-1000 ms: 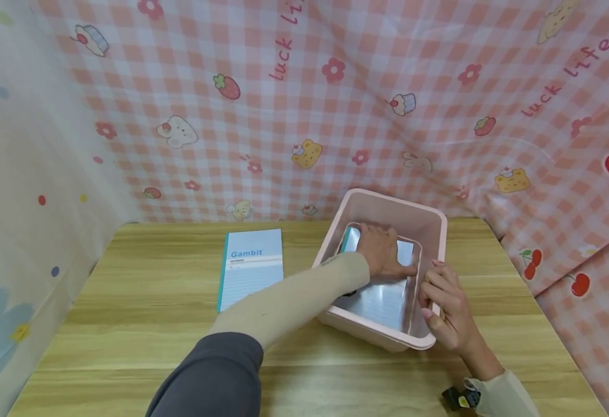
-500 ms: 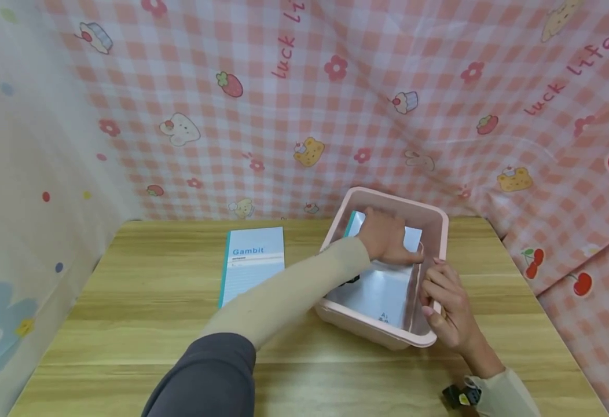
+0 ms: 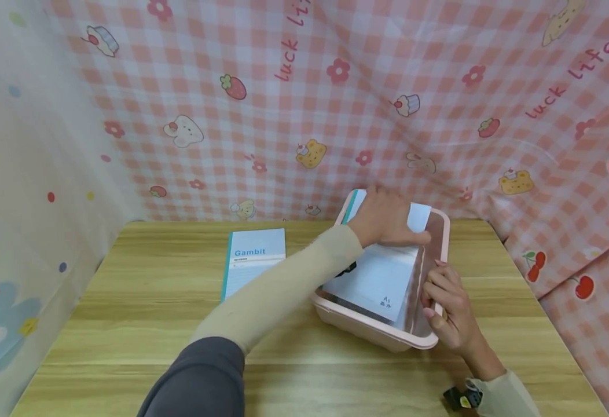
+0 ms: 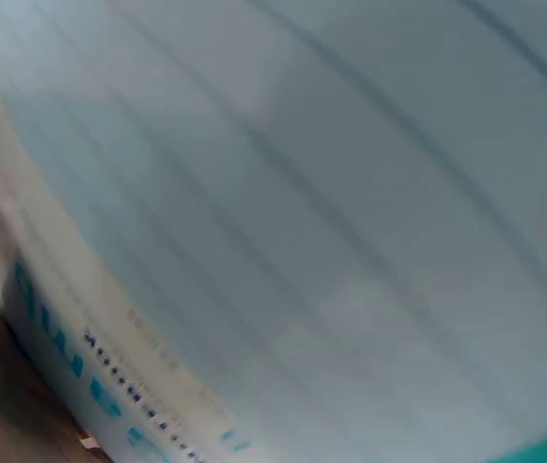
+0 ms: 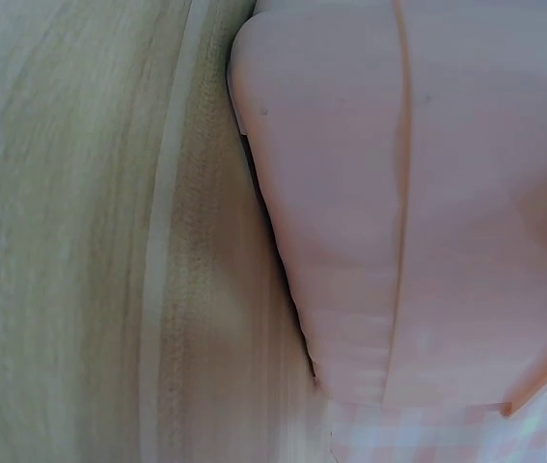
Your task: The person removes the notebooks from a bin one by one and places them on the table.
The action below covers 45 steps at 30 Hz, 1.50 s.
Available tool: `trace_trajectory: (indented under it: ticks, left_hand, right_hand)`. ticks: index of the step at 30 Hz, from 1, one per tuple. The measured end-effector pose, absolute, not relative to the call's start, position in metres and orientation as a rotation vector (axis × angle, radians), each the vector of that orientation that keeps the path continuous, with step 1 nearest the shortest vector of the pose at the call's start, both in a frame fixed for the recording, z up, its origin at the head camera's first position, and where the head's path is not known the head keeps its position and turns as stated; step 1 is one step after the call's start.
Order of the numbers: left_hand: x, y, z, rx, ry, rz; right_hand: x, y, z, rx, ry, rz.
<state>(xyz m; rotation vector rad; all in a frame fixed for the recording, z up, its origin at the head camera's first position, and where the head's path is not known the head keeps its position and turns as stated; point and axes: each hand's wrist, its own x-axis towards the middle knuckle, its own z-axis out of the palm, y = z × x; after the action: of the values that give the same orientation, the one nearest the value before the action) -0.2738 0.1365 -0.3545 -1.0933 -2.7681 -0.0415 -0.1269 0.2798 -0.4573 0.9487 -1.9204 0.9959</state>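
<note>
My left hand [image 3: 388, 217] reaches over the pink plastic bin [image 3: 356, 329] and grips a light blue notebook [image 3: 382, 278] with a teal spine. This notebook slants up from inside the bin, its far end level with the back rim. The left wrist view is filled by its lined cover [image 4: 302, 231], with blue lettering beside a strip of the hand [image 4: 8, 395]. My right hand [image 3: 450, 307] holds the bin's right rim, fingers curled over it. The bin's outer wall [image 5: 341, 212] fills much of the right wrist view.
A second notebook [image 3: 256, 255], marked Gambit, lies flat on the wooden table [image 3: 127, 324], left of the bin and partly covered by the left sleeve [image 3: 283, 289]. Behind the table hangs a pink checked cloth [image 3: 273, 127]. A small black device [image 3: 461, 398] sits at the right wrist.
My left hand has risen and moved towards the bin's back, drawing the notebook up from the bottom to rim height. The right hand stays at the rim.
</note>
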Motion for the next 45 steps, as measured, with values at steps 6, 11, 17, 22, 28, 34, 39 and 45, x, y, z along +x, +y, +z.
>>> trace_trajectory:
  ticks: [6, 11, 17, 22, 28, 34, 39, 45]
  left_hand:
    - [-0.273, 0.132, -0.332, -1.088, -2.6, -0.221]
    - [-0.271, 0.125, -0.309, -1.055, -2.55, -0.219]
    - [-0.266, 0.11, -0.283, -1.005, -2.419, -0.27]
    - [-0.264, 0.093, -0.265, -0.992, -2.359, -0.242]
    - [-0.268, 0.062, -0.25, -0.967, -2.426, -0.258]
    - [-0.277, 0.019, -0.249, -0.85, -2.5, -0.315]
    - [-0.285, -0.017, -0.26, -0.767, -2.525, -0.383]
    - [-0.294, -0.05, -0.276, -0.689, -2.588, -0.428]
  right_hand:
    - [-0.127, 0.279, -0.458, 0.947, -1.917, 1.002]
    - [-0.126, 0.278, -0.458, 0.943, -1.917, 0.995]
    - [-0.126, 0.277, -0.456, 0.955, -1.895, 1.0]
    - [-0.127, 0.277, -0.455, 0.971, -1.886, 0.997]
    - [-0.127, 0.276, -0.453, 0.996, -1.866, 0.988]
    - [-0.128, 0.276, -0.453, 0.996, -1.865, 0.986]
    - [-0.126, 0.275, -0.452, 0.986, -1.866, 0.988]
    - [-0.126, 0.273, -0.45, 0.993, -1.858, 0.986]
